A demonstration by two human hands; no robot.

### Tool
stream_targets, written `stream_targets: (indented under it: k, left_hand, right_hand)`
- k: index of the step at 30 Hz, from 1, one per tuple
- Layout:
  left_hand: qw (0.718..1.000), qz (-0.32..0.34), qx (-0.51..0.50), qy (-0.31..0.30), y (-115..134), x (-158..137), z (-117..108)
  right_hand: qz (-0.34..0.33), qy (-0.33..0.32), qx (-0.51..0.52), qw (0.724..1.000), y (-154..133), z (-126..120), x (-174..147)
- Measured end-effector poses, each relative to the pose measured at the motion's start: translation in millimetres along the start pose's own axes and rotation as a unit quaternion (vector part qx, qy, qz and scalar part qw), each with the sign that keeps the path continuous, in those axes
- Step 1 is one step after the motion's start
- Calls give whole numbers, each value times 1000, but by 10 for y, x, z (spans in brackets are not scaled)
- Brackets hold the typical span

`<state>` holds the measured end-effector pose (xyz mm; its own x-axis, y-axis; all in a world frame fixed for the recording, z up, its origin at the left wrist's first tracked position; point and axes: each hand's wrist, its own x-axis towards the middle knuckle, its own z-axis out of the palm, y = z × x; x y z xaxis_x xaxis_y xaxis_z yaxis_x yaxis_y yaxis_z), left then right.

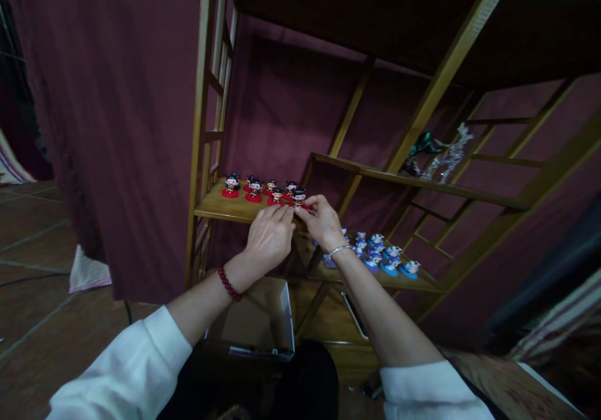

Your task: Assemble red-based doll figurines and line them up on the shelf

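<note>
A small figurine (pixel 299 197) with black hair and a red base stands at the right end of a group on the wooden shelf (pixel 220 207). My right hand (pixel 322 221) pinches it low down, between thumb and fingers. Beside it, my left hand (pixel 271 235) has its fingers bent and pressed together at the shelf's front edge, close to the same red base. Its thumb and whatever it may grip are hidden. Several similar figurines (pixel 254 189) on red bases stand in loose rows to the left, one (pixel 277 197) just beyond my left fingers.
Several blue and purple figurines (pixel 374 259) stand on a lower shelf to the right. Clear and green ornaments (pixel 448 153) sit on a higher shelf. An open box (pixel 287 317) lies below my hands. Slanting wooden posts (pixel 350 116) divide the rack, and a curtain (pixel 126 132) hangs left.
</note>
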<state>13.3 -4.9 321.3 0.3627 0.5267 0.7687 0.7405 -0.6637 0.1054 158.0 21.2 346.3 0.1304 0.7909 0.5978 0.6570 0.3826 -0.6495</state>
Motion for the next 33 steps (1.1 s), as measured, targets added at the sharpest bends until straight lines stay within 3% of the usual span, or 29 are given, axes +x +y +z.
stream_targets:
  k: [7, 33]
  left_hand:
    - [999, -2, -16, -48, 14, 63, -62]
    - [996, -7, -2, -90, 13, 132, -101]
  right_hand:
    - [-13, -26, -137, 990, -53, -54, 43]
    - [-10, -61, -155, 986, -30, -72, -1]
